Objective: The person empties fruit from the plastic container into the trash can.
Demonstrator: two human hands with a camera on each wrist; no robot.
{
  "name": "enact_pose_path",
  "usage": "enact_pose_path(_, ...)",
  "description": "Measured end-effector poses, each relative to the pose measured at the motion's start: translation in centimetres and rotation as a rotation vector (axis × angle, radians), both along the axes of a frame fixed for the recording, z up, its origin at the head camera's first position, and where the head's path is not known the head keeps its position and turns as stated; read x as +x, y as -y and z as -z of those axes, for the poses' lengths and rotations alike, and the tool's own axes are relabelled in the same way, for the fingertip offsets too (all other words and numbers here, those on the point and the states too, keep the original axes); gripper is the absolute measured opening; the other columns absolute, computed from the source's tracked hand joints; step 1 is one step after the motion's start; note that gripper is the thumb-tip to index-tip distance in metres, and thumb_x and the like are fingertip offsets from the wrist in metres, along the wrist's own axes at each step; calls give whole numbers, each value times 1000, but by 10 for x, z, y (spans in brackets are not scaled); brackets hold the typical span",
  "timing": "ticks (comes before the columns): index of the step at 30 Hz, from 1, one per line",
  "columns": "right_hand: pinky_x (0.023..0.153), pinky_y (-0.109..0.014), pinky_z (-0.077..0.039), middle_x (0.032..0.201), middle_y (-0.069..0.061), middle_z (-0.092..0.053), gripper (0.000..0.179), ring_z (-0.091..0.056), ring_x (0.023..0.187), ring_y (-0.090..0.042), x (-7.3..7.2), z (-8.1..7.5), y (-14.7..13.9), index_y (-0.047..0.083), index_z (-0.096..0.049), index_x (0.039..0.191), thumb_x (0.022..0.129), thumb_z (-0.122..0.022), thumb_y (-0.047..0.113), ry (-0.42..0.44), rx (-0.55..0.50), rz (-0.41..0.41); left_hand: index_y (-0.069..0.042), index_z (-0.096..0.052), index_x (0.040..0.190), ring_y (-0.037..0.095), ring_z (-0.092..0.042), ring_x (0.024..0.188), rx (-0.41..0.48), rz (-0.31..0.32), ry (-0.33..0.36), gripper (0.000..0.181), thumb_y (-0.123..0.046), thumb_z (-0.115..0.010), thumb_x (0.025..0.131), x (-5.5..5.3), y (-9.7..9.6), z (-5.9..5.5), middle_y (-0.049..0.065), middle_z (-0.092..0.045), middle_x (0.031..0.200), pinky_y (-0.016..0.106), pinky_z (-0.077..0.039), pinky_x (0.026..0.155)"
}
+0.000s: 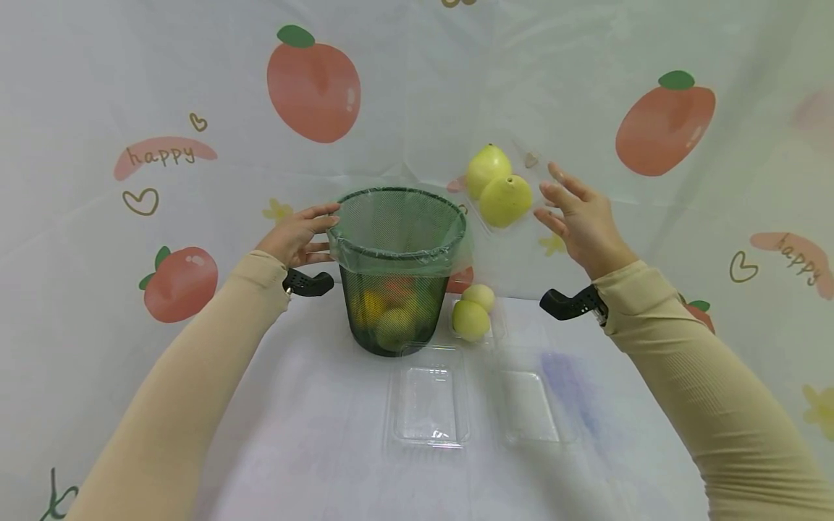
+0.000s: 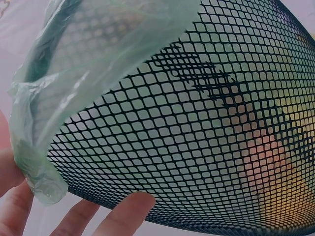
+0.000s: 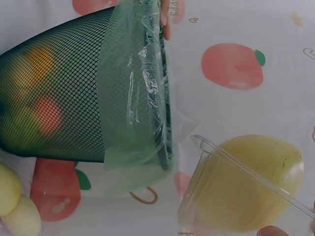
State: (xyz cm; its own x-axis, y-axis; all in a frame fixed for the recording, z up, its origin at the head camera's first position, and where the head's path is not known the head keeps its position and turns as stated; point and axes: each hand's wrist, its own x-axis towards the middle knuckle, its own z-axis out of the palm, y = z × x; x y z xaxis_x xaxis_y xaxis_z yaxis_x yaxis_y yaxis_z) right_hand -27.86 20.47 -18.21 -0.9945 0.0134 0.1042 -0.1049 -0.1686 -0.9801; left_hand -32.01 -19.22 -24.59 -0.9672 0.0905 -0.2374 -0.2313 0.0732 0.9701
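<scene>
My left hand (image 1: 296,235) is at the left side of a dark mesh basket (image 1: 397,297), its rather straight, spread fingers touching the rim and mesh. A thin green plastic bag (image 2: 59,88) lines the basket and folds over its rim. Through the mesh show red, orange and green fruits (image 3: 47,115), whose kinds are blurred. Right of the basket, raised above its rim, my right hand (image 1: 576,217) holds a clear plastic box (image 3: 194,189) with two yellow pear-like fruits (image 1: 504,200) in it. Only a fingertip (image 3: 271,231) of that hand shows in the right wrist view.
Beside the basket's base, two pale green fruits (image 1: 471,320) sit in another clear plastic container. In front lies a see-through plastic tray (image 1: 426,405), with a similar clear piece (image 1: 529,405) to its right. A fruit-printed cloth (image 1: 417,94) hangs behind the white table (image 1: 313,434).
</scene>
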Motion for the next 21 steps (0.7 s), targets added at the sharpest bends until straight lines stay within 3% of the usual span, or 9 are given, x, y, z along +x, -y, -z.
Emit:
enact_pose_path(5,90,-14,-52,159,10,-21,62,-27,141,-20,-3,-4,4,24,-38,149,94,-65,19,4,18,8,-34,-35,151,36,-33,141,1,-3,-3,52,-29,-51,101,0,0,-1,-3,-16,162,29,-60,81)
enact_pose_path(10,81,-11,-54,157,16,-25,62,-27,143,-19,-7,-8,9,21,-37,150,94,-64,18,1,20,20,-33,-35,151,36,-32,142,5,1,-4,52,-28,-51,102,1,0,-1,-3,-15,162,31,-59,86)
enact_pose_path(15,82,-12,-54,158,9,-24,59,-43,117,-16,-8,-11,14,24,-43,147,92,-66,19,4,29,50,-32,-33,152,37,-31,143,1,14,-10,52,-27,-50,102,3,0,-1,-3,-16,162,35,-54,95)
enact_pose_path(17,81,-12,-54,158,6,-24,57,-45,104,-15,-8,-12,15,25,-45,146,92,-66,19,5,31,58,-31,-33,152,37,-30,143,1,16,-11,52,-27,-50,102,4,0,-1,-3,-16,162,36,-53,96)
enact_pose_path(21,75,-12,-55,158,4,-26,55,-47,95,-15,-10,-14,19,24,-48,144,93,-66,16,4,18,68,-31,-32,152,37,-30,143,2,16,-10,53,-27,-50,102,5,0,-2,-3,-16,162,36,-53,97)
